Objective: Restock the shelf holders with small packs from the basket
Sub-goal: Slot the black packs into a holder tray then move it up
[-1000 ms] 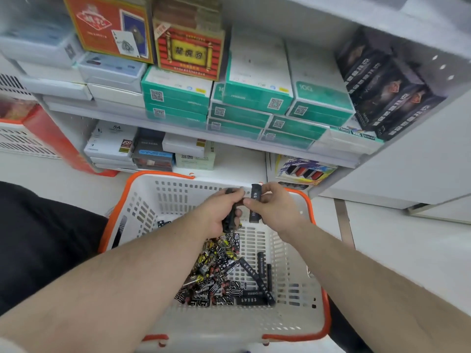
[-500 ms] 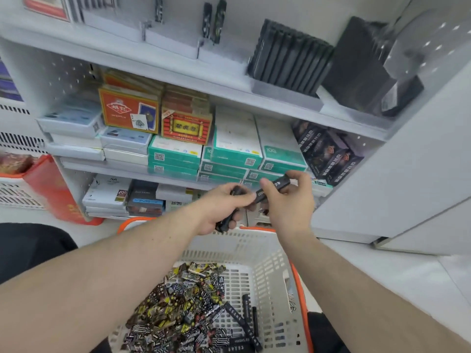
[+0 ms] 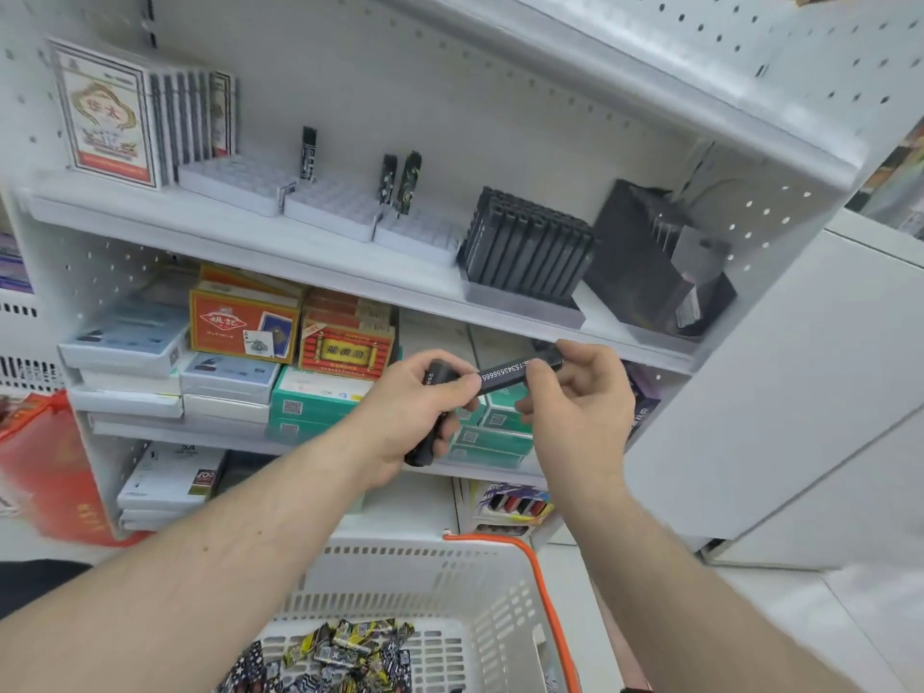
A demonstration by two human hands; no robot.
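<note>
So my left hand (image 3: 417, 410) had fingers curled round one black pack (image 3: 434, 417), right hand (image 3: 575, 397) pinched a second pack (image 3: 505, 376), both above the basket (image 3: 500, 592); three packs stood in the shelf holders (image 3: 330, 205).

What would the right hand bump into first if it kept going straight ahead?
Probably the front edge of the white shelf just above the right hand and its black pack; depth is hard to judge.

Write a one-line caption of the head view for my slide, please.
Left hand grips black packs while right hand pinches one pack below the white holders.
</note>
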